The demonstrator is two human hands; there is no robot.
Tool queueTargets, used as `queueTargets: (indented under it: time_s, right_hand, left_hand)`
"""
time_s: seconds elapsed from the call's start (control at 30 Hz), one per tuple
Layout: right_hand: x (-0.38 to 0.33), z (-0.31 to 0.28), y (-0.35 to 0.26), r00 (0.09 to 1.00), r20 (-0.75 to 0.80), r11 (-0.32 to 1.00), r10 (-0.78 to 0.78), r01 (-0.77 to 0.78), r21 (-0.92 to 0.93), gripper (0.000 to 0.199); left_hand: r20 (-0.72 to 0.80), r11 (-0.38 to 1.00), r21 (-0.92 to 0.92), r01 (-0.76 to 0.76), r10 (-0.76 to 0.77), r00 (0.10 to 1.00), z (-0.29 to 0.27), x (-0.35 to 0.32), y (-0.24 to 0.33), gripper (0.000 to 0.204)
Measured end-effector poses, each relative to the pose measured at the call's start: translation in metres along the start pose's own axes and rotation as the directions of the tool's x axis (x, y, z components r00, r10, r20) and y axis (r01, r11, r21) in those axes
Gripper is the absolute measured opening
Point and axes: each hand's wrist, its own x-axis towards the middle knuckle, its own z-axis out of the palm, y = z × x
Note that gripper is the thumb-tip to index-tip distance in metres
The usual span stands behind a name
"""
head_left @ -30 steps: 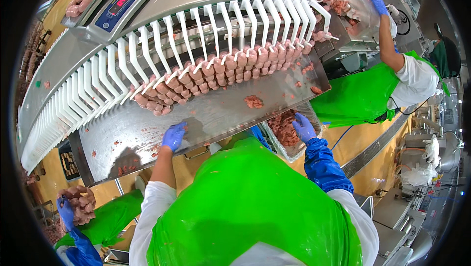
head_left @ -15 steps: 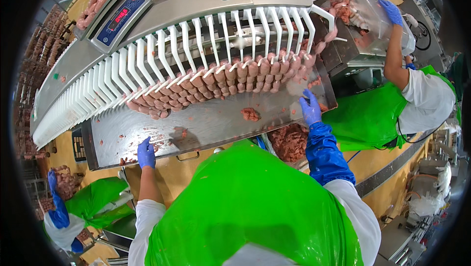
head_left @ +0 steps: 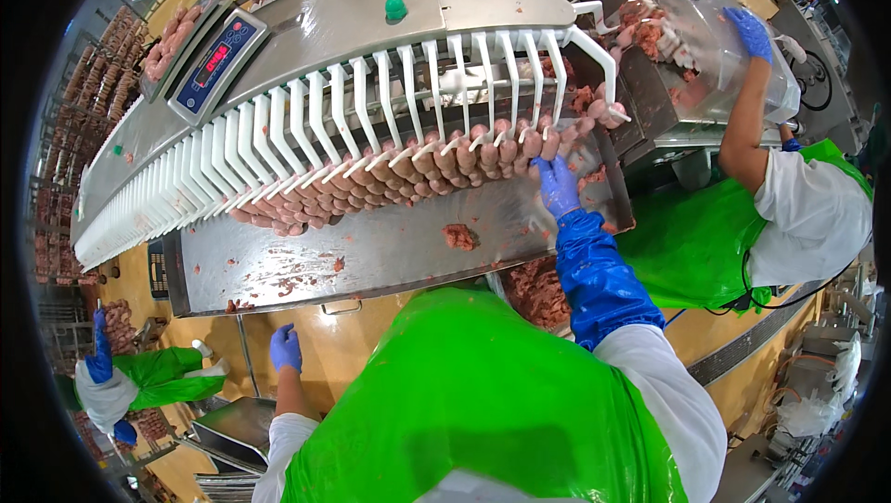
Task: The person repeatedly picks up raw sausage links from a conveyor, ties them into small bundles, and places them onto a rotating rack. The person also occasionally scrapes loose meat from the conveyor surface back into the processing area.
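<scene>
My right hand (head_left: 559,189), in a purple glove with a blue sleeve cover, reaches up to the right end of the hanging sausage links (head_left: 445,164). Its fingers are stretched out, the tips at the lowest links; I see no firm grip. The links hang in loops from the white hooks (head_left: 325,122) of a long curved metal conveyor. My left hand (head_left: 286,348), also gloved in purple, hangs over the floor just in front of the metal tray (head_left: 390,225). Its fingers are loosely extended, with nothing in them. On the tray lies a lump of ground meat (head_left: 459,237).
A digital scale (head_left: 215,67) stands by the conveyor at left. Ground meat (head_left: 538,294) sits below the tray's front edge. At right a co-worker's gloved hand (head_left: 748,34) rests on a clear cover (head_left: 705,30). Another co-worker (head_left: 139,378) stands at far left beside racks of sausages.
My right hand has moved up and slightly left to the links. My left hand has come down off the tray's edge. The hooks and links appear shifted left; the left co-worker has moved back.
</scene>
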Motion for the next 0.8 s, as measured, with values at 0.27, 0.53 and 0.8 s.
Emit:
queueTargets:
  time_s: [0.27, 0.53, 0.8]
  right_hand:
    - [0.032, -0.078, -0.031, 0.603, -0.648, 0.842, -0.466, 0.077, -0.534, 0.053]
    - [0.018, -0.022, -0.005, 0.979, 0.112, 0.985, 0.168, -0.161, -0.067, 0.027]
    - [-0.002, -0.064, -0.011, 0.983, -0.185, 0.991, 0.016, -0.040, -0.130, 0.033]
  left_hand:
    - [-0.033, 0.998, 0.042, 0.043, -0.041, 0.999, -0.008, -0.004, -0.008, 0.023]
    - [0.014, 0.997, 0.073, -0.014, 0.013, 1.000, -0.002, 0.008, 0.048, 0.027]
    - [0.121, 0.998, -0.058, -0.011, 0.018, 0.993, 0.021, 0.013, 0.056, 0.029]
